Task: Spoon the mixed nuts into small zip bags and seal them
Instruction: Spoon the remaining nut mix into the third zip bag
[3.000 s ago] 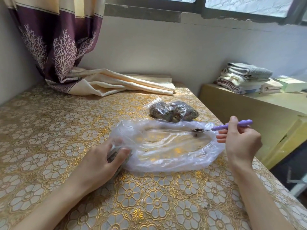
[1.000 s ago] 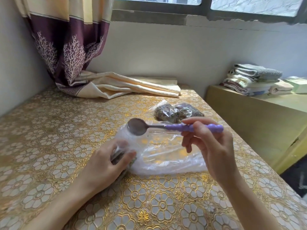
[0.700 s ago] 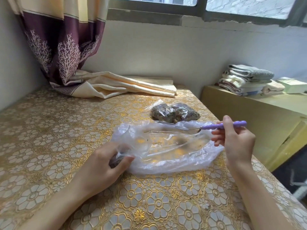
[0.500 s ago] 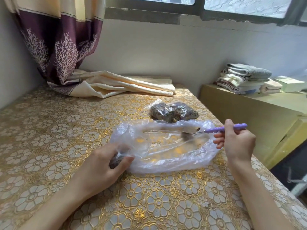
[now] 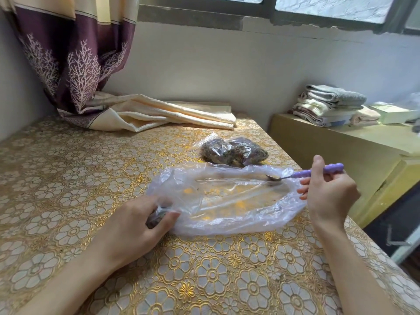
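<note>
A large clear plastic bag [image 5: 229,198] lies flat on the gold floral tablecloth [image 5: 68,178], nearly empty, with a few crumbs of nuts inside. My right hand [image 5: 327,192] holds a spoon with a purple handle [image 5: 318,172]; its metal bowl rests inside the bag's right end. My left hand [image 5: 134,226] grips a small zip bag [image 5: 159,215] holding some nuts, pressed against the large bag's left edge. Two filled small bags of mixed nuts [image 5: 234,151] lie just behind the large bag.
A cream and purple curtain [image 5: 145,112] trails onto the table's back. The table's right edge drops off beside a yellow cabinet [image 5: 341,151] carrying folded towels [image 5: 327,105]. A wall closes off the left side.
A second ago my right hand held the empty spoon up over the small zip bag at the left. It has swung back right and lowered the spoon into the large bag's right end.
</note>
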`<act>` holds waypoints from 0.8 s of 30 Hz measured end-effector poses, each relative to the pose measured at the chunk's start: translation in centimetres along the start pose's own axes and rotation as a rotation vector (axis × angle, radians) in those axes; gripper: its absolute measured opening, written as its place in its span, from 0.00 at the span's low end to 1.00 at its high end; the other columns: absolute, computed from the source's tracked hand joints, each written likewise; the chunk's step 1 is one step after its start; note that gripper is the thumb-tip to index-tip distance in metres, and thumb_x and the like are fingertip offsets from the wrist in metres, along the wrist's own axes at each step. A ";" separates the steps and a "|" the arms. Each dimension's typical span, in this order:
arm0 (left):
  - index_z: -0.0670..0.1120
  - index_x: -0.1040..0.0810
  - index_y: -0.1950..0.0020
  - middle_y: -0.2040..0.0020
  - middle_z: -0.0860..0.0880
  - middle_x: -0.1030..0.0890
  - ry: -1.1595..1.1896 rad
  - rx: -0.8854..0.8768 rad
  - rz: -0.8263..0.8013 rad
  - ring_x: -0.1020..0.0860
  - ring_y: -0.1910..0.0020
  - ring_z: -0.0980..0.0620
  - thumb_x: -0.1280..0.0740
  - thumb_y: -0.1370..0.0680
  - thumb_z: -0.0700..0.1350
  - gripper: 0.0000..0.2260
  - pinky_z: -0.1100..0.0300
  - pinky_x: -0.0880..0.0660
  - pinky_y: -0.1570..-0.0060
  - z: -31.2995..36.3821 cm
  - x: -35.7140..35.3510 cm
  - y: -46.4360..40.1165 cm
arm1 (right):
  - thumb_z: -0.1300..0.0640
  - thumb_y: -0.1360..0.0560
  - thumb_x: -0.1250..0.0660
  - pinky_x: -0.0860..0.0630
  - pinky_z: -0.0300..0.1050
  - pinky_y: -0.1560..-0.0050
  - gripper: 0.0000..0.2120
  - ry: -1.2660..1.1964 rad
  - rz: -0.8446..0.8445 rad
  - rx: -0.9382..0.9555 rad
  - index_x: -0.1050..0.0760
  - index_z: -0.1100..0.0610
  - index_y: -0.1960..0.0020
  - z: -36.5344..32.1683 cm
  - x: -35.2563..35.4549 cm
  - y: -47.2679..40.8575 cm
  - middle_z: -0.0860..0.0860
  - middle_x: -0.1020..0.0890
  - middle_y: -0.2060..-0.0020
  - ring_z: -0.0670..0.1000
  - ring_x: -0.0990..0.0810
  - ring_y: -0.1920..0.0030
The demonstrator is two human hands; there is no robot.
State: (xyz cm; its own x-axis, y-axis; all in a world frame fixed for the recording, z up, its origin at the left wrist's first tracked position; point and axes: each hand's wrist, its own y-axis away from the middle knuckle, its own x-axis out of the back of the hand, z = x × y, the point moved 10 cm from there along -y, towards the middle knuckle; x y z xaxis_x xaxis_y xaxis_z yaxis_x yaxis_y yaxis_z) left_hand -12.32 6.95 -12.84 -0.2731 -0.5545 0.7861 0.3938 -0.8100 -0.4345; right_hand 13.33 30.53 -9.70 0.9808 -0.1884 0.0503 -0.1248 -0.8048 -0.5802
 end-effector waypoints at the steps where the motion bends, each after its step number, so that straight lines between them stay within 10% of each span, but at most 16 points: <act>1: 0.55 0.21 0.52 0.69 0.60 0.26 -0.004 -0.004 0.002 0.26 0.58 0.66 0.47 0.31 0.68 0.23 0.71 0.36 0.69 0.1 0.0 0.0 | 0.51 0.21 0.39 0.29 0.35 0.81 0.19 0.000 -0.002 0.016 0.24 0.62 0.64 -0.2 0.1 0.1 0.45 0.23 0.75 0.44 0.23 0.80; 9: 0.54 0.21 0.55 0.69 0.61 0.26 -0.011 -0.029 -0.006 0.27 0.60 0.67 0.46 0.30 0.66 0.21 0.74 0.35 0.64 0.6 0.0 -0.1 | 0.46 0.21 0.39 0.29 0.33 0.77 0.21 -0.065 0.055 -0.018 0.26 0.56 0.68 -0.1 0.9 -0.2 0.44 0.23 0.76 0.44 0.25 0.80; 16: 0.53 0.21 0.56 0.67 0.57 0.22 -0.016 -0.018 -0.018 0.26 0.64 0.63 0.47 0.30 0.66 0.22 0.71 0.34 0.62 0.2 -0.1 -0.1 | 0.49 0.21 0.41 0.23 0.62 0.60 0.23 0.042 -0.008 0.031 0.24 0.63 0.67 -0.7 0.5 -0.2 0.51 0.23 0.77 0.55 0.23 0.74; 24: 0.54 0.21 0.53 0.63 0.58 0.21 -0.013 -0.038 -0.024 0.25 0.62 0.60 0.48 0.30 0.67 0.24 0.71 0.34 0.59 0.5 0.0 0.1 | 0.51 0.20 0.40 0.22 0.46 0.67 0.17 0.079 -0.001 0.036 0.25 0.53 0.67 0.0 2.4 0.8 0.47 0.21 0.74 0.45 0.22 0.76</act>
State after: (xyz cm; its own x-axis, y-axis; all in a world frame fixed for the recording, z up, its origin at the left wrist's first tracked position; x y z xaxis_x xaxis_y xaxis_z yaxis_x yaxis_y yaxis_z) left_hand -11.87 6.98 -12.64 -0.2706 -0.5325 0.8020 0.3539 -0.8298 -0.4315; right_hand 15.63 29.43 -10.07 0.9660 -0.2325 0.1134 -0.1173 -0.7843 -0.6092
